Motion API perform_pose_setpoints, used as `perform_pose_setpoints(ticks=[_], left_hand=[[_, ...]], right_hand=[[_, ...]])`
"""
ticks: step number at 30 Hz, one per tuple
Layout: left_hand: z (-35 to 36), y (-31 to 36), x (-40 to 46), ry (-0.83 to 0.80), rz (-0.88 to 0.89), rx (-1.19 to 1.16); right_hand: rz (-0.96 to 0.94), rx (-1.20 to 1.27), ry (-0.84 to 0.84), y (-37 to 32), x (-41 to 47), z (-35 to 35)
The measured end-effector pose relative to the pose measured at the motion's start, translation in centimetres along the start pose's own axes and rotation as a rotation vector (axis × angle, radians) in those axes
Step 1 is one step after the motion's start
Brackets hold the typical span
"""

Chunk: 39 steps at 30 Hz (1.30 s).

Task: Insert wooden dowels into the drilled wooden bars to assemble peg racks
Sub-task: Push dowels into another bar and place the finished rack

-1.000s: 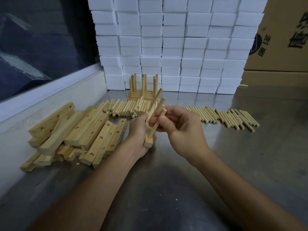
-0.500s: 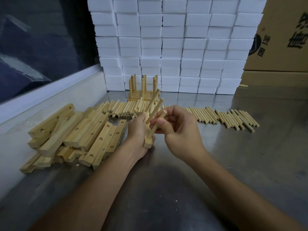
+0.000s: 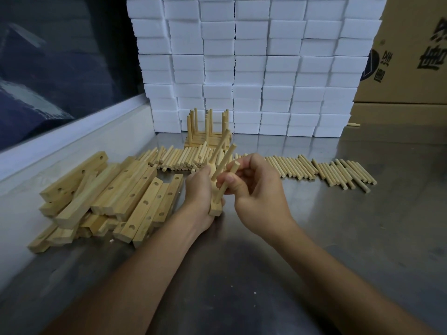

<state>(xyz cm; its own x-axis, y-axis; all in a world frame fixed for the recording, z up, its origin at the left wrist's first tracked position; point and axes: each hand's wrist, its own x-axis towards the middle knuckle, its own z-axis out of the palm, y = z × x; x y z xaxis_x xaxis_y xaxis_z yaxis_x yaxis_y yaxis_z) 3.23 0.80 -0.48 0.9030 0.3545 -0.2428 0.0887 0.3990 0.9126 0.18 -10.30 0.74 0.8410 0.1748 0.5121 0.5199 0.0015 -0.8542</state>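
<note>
Head view, left hand (image 3: pixel 202 197): wrapped round a drilled wooden bar (image 3: pixel 216 209), held upright above the steel table (image 3: pixel 338 238).
Right hand (image 3: pixel 256 189): pinches a dowel (image 3: pixel 227 182), lower end at the bar, seemingly in a hole.
Bar: two dowels already standing.
Left: pile of drilled bars (image 3: pixel 116 194).
Behind: loose dowels (image 3: pixel 326 169), finished racks (image 3: pixel 208 131), white foam blocks (image 3: pixel 254 68).

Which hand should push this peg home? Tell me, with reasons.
Right. The right hand already pinches the peg, whose lower end meets the bar. The left hand grips that bar and is best kept steadying it.
</note>
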Motion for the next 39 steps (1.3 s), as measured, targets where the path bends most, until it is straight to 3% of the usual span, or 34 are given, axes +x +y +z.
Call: perform_pose_setpoints(ticks=[4, 9, 16, 21, 31, 36, 39], left_hand=[[0.0, 0.0, 0.0, -0.002, -0.008, 0.005], [-0.1, 0.1, 0.6, 0.079, -0.045, -0.032], [-0.1, 0.2, 0.7, 0.086, -0.047, -0.019], [-0.4, 0.4, 0.2, -0.008, -0.007, -0.148], [-0.7, 0.4, 0.1, -0.076, 0.038, -0.159], [-0.6, 0.2, 0.2, -0.087, 0.077, -0.072], [-0.6, 0.1, 0.0, -0.061, 0.170, 0.127]], right_hand=[[-0.038, -0.001, 0.012, 0.3, -0.2, 0.3], [-0.022, -0.410, -0.063, 1.3, -1.1, 0.0], [0.060, -0.559, -0.119, 1.8, -0.9, -1.1], [0.030, -0.521, -0.018, 2.6, -0.3, -1.9], [0.035, -0.587, 0.010, 3.9, 0.9, -4.2], [0.080, -0.594, 0.079, 4.0, 1.9, -5.1], [0.140, -0.550, 0.141, 4.3, 3.2, -6.5]])
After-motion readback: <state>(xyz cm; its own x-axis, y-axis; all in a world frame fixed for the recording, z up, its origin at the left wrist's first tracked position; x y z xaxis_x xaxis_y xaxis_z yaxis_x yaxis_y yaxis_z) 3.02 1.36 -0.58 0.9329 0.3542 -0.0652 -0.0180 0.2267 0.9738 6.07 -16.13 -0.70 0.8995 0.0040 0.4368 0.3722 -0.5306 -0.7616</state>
